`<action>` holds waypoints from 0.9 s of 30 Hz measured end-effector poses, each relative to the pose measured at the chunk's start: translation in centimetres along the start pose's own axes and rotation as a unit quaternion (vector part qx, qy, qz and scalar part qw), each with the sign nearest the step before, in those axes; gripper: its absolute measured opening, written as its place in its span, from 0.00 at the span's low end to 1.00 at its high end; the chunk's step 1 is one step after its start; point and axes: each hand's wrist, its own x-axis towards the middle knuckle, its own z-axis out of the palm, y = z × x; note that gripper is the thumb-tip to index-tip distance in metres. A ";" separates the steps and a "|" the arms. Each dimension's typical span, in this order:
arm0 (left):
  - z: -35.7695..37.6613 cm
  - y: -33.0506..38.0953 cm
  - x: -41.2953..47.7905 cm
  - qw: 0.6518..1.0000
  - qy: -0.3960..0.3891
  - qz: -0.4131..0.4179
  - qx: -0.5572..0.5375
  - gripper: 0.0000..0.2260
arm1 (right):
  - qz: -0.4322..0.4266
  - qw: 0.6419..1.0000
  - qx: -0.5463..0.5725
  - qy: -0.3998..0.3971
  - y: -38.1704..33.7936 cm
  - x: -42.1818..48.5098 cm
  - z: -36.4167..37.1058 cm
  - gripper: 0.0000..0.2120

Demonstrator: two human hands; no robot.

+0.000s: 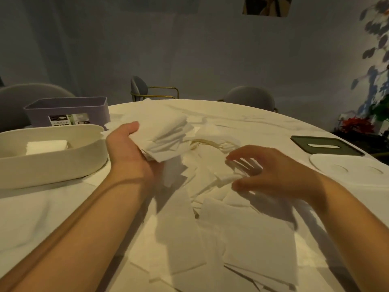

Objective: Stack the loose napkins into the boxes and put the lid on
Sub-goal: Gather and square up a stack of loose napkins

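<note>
My left hand [128,152] grips a stack of white napkins [166,138] above the table, just right of the cream oval box [52,165]. That box holds a small pile of napkins [47,146] inside. A purple box [69,111] stands behind it, open at the top. My right hand [271,171] hovers with spread fingers over loose napkins [210,186] scattered across the middle of the table, and its fingertips touch one. A dark green lid [326,145] with a slot lies at the right, and a white oval lid [349,169] lies in front of it.
The round white table [31,218] has chairs behind it: a grey one [250,96] at the far side, one with a gold frame [151,91], another at the far left [19,98]. Flowers and leaves [374,102] stand at the right.
</note>
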 end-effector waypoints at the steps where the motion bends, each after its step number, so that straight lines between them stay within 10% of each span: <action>1: -0.2 0.1 0.3 1.000 0.003 0.009 -0.004 0.11 | -0.004 1.000 -0.008 -0.005 -0.1 0.0 0.3 0.17; 20: 0.1 -0.1 -0.2 1.000 0.008 0.005 0.010 0.10 | -0.005 0.978 -0.027 0.207 -0.8 -0.1 -0.1 0.06; 27: 0.1 -0.5 -0.5 0.999 0.006 -0.015 0.033 0.09 | 0.147 0.901 0.276 0.302 -0.5 0.5 -1.1 0.05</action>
